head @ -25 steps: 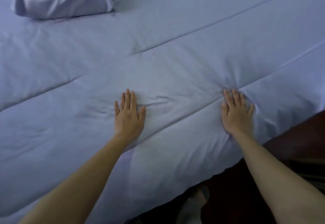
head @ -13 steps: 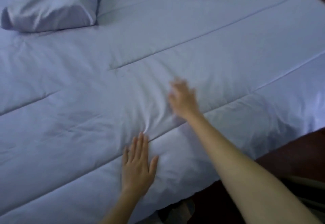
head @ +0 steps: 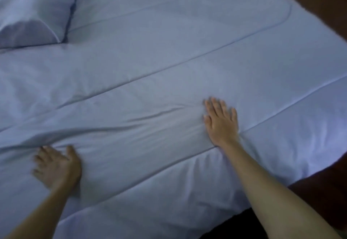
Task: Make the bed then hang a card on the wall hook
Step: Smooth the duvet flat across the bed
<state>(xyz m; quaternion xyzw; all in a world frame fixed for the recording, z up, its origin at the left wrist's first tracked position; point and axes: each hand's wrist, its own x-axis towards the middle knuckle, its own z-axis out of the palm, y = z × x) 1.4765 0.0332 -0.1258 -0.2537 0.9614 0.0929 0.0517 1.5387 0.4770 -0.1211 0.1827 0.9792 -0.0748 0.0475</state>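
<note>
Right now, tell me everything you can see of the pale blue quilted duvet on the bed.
The pale blue quilted duvet covers the bed, soft and padded, with long stitched seams running diagonally. It lies mostly flat, with creases bunched between the hands. Its near edge drapes over the side of the bed. The left hand, blurred, and the right hand, fingers spread, both press flat on it. A matching pillow rests on it at the far left.

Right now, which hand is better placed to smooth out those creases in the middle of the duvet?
Probably the right hand: it lies flat on the duvet where the creases end. The left hand sits lower, near the edge.
</note>
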